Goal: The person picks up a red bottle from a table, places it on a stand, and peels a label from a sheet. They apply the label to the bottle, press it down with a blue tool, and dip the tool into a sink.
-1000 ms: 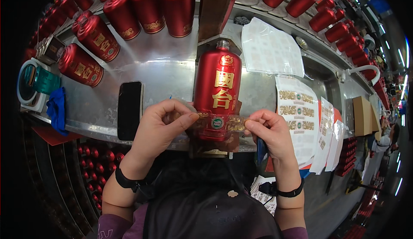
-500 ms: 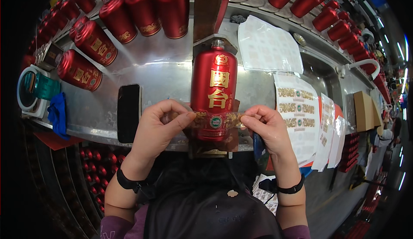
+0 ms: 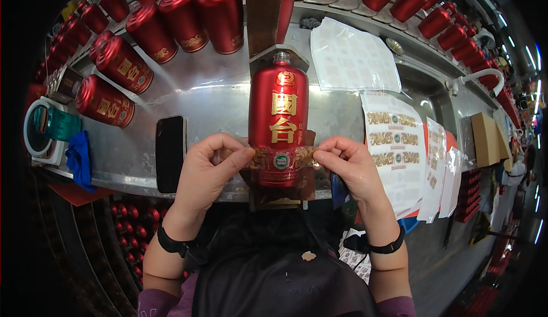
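Observation:
A red bottle [image 3: 278, 111] with gold lettering and a clear glass neck lies in a brown cradle [image 3: 308, 188] in front of me. Across its lower part stretches a clear decal strip [image 3: 282, 160] with gold ornaments and a green round emblem. My left hand [image 3: 220, 160] pinches the strip's left end between thumb and fingers. At the opposite end, my right hand [image 3: 345, 160] grips it the same way. Both hands hold the strip level and close to the bottle; I cannot tell whether its middle touches the surface.
Left of my hands lies a black phone [image 3: 171, 154] on the metal table [image 3: 200, 97]. Several red bottles [image 3: 221, 17] stand behind it. Decal sheets [image 3: 394, 146] lie at right, before a sink with a white faucet [image 3: 485, 81]. A blue cloth [image 3: 79, 160] hangs at the left edge.
The view has shifted slightly. Both hands keep their pinch on the decal strip, which stays across the bottle's lower part with little visible movement.

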The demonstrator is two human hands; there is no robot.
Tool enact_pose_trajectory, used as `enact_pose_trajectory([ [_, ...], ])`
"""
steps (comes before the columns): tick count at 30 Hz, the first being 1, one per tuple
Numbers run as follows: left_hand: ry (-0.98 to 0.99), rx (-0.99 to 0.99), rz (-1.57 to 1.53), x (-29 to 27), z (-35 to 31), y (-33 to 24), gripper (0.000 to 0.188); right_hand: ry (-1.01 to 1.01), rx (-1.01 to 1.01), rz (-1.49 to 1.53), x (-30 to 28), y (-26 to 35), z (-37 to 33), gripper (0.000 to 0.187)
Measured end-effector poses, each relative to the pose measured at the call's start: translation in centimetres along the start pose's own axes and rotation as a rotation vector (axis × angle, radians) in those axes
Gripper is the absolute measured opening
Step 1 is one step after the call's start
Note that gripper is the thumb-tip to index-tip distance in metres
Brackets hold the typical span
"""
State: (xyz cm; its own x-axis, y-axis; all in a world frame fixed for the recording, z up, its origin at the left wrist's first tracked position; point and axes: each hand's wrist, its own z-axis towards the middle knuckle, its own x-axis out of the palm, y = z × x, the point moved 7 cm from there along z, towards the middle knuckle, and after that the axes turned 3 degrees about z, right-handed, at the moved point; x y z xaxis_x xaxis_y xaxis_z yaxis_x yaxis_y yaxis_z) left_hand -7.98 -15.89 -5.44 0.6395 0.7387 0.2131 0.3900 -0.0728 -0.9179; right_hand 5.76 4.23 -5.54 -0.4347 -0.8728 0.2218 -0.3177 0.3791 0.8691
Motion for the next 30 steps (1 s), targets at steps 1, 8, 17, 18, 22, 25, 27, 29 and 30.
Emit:
enact_pose_trajectory([
  [1,-0.002,0.006,-0.001,0.0,0.0,0.1,0.006,0.006,-0.005,-0.002,0.0,-0.1,0.1,0.010],
  [8,-0.008,-0.004,0.019,-0.5,0.2,0.6,0.008,0.023,0.049,0.010,0.0,-0.4,0.3,0.011],
  [17,-0.214,0.082,0.067,-2.7,0.1,1.1,0.037,-0.292,-0.179,-0.268,-4.1,0.0,0.5,0.037],
  [18,-0.166,0.067,0.121,-2.6,0.2,1.0,0.056,-0.301,-0.194,-0.295,-4.1,0.7,0.4,0.040],
  [22,0.002,0.193,0.485,0.5,0.3,-0.4,0.100,-0.140,-0.240,-0.281,0.1,2.7,0.0,0.061],
  [25,0.047,0.164,0.310,2.1,0.7,0.2,0.103,-0.023,-0.094,-0.299,2.6,2.2,0.4,0.076],
  [27,0.068,0.153,0.333,2.1,0.8,0.2,0.105,-0.009,-0.044,-0.284,2.8,1.8,0.7,0.086],
  [29,0.124,0.120,0.331,2.4,0.9,0.2,0.107,0.014,-0.053,-0.225,2.9,1.4,0.9,0.089],
  [30,0.125,0.118,0.333,2.3,0.9,0.2,0.107,0.013,-0.053,-0.222,2.9,1.4,0.8,0.089],
])
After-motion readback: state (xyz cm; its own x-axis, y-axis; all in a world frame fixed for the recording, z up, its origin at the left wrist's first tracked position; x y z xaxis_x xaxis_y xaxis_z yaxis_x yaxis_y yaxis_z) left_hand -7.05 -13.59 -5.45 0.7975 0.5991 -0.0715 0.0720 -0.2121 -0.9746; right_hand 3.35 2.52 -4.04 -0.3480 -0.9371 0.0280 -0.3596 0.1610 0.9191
